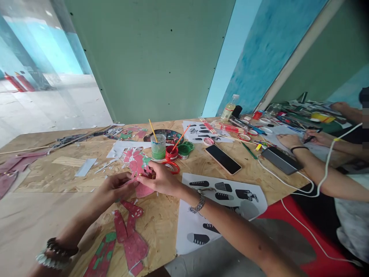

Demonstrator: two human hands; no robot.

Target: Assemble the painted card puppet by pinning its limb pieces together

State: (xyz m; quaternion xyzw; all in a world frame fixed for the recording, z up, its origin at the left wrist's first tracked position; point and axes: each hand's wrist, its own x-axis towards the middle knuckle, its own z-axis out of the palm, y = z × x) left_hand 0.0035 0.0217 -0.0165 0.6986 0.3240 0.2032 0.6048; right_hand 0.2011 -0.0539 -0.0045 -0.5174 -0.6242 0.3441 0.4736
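Observation:
Over the wooden table, both hands hold a red-painted paper cutout (137, 162) with green and white patches at its upper part. My left hand (121, 186) pinches its lower left edge. My right hand (163, 179) grips it from the right, fingers closed near the left fingertips. Part of the cutout hides behind the fingers. Below the hands lie a jointed-looking red cutout (135, 246) and a red cutout with green spots (100, 257). Under my right forearm lies a white sheet printed with black shoes (187, 207).
Just beyond my hands stand a jar of greenish water (158, 154) with a brush, a red paint pot (171, 156) and a green paint pot (183, 154). A phone (223, 159) and a power bank (281, 159) with a white cable lie right. Another person's arms (314, 163) rest there.

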